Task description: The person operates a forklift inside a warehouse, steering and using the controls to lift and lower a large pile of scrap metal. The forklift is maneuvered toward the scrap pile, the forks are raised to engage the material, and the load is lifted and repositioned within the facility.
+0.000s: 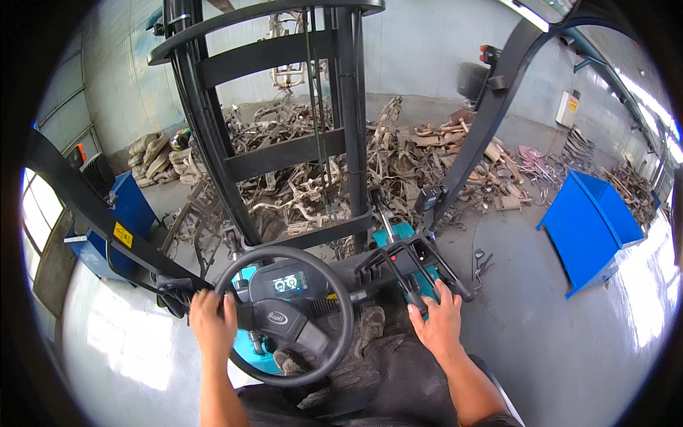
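Observation:
I sit at the controls of a forklift. My left hand (pixel 212 320) is closed at the left side of the black steering wheel (pixel 347 313); its thumb points up, and the exact grip is partly hidden by the hand. My right hand (pixel 440 326) is at the black control levers (pixel 404 274) to the right of the wheel. Its fingers curl onto a lever end, with the thumb beside it. Behind the wheel a small display (pixel 286 283) is lit. My shoes (pixel 370 329) show on the floor below.
The black mast (pixel 284 164) rises ahead, partly blocking a large heap of scrap metal parts (pixel 398 171). A blue bin (pixel 580 228) stands at right, another blue bin (pixel 135 206) at left. Stacked sacks (pixel 153 158) lie by the far wall. Black frame posts (pixel 473 128) flank the view.

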The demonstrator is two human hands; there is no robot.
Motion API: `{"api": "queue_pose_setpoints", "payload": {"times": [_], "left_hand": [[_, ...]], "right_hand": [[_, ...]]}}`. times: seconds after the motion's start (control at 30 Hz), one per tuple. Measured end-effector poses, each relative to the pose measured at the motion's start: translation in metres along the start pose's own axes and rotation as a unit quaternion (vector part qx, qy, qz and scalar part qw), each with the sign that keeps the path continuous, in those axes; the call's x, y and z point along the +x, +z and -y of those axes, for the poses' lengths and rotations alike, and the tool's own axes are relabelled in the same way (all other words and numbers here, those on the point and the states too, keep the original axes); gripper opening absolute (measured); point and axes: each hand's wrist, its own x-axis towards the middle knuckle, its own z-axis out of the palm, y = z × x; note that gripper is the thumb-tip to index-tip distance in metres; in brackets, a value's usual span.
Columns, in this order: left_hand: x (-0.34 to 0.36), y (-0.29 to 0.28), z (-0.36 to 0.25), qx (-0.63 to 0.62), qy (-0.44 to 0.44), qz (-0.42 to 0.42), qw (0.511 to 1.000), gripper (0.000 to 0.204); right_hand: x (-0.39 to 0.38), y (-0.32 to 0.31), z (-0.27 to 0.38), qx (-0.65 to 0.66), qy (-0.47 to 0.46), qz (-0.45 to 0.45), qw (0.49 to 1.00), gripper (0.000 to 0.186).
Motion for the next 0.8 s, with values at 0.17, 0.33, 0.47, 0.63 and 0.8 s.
{"api": "queue_pose_setpoints", "payload": {"times": [0.17, 0.33, 0.47, 0.63, 0.8], "left_hand": [[0.089, 0.071, -0.049, -0.087, 0.05, 0.123, 0.987, 0.03], [0.033, 0.06, -0.154, -0.229, 0.191, 0.266, 0.917, 0.036], [-0.054, -0.024, -0.107, -0.237, 0.202, 0.297, 0.903, 0.027], [-0.088, -0.056, 0.058, -0.149, -0.146, 0.123, 0.97, 0.025], [-0.113, 0.026, 0.149, -0.343, -0.353, 0.008, 0.87, 0.048]], "right_hand": [[0.006, 0.001, -0.005, 0.003, -0.025, -0.003, 1.0, 0.044], [-0.003, -0.008, 0.0, 0.015, -0.019, 0.004, 1.0, 0.045], [-0.006, -0.006, 0.008, 0.015, -0.009, -0.019, 1.0, 0.045], [-0.004, 0.005, 0.026, -0.003, 0.006, -0.021, 1.0, 0.04], [-0.008, 0.008, 0.032, -0.01, 0.021, -0.004, 1.0, 0.036]]}}
